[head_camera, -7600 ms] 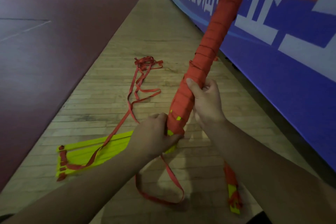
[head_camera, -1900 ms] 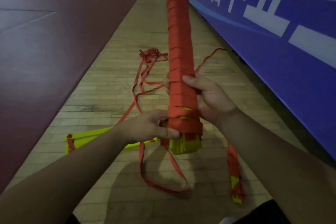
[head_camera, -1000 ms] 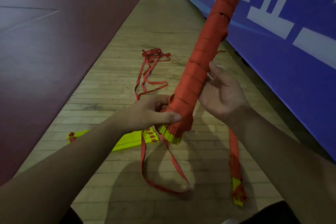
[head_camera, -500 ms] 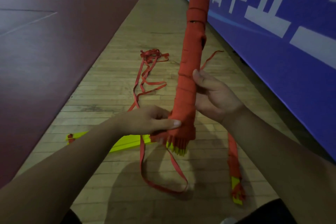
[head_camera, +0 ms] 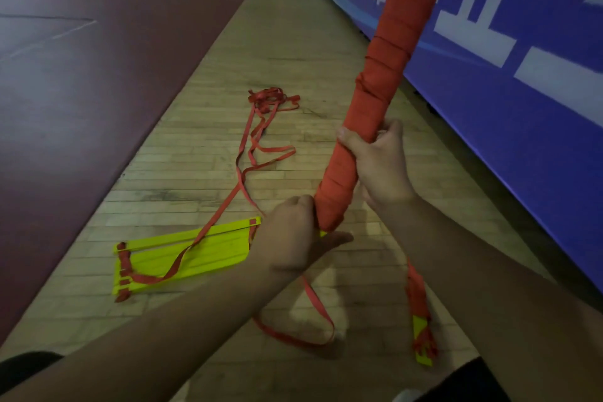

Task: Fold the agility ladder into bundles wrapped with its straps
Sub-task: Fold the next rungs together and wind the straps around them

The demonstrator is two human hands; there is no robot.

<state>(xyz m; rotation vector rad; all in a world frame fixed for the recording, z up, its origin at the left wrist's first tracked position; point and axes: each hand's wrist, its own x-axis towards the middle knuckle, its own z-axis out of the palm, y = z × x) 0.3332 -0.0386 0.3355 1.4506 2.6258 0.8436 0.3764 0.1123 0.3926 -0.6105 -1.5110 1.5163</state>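
— What is seen, from the largest down?

— A blue banner wall [head_camera: 509, 127] is seen along the right. A wooden floor strip [head_camera: 280, 42] is laid beside a maroon court [head_camera: 98, 75]. The strap-wrapped ladder bundle [head_camera: 386, 75] is held off the floor, tilted up and to the right toward the banner. A flat stack of yellow rungs [head_camera: 208, 250] is laid on the wood at the left. Loose red straps [head_camera: 261, 148] are trailed from it across the boards.

— And the hands?

— The bundle's lower part is gripped by the right hand [head_camera: 380, 166], with the fingers curled round it. Its bottom end is cupped by the left hand [head_camera: 292, 235], the thumb laid across beneath it.

— What is changed from half a second ago?

— The bundle is leaned further right. The yellow rung ends at its base are almost covered, and only a sliver is shown.
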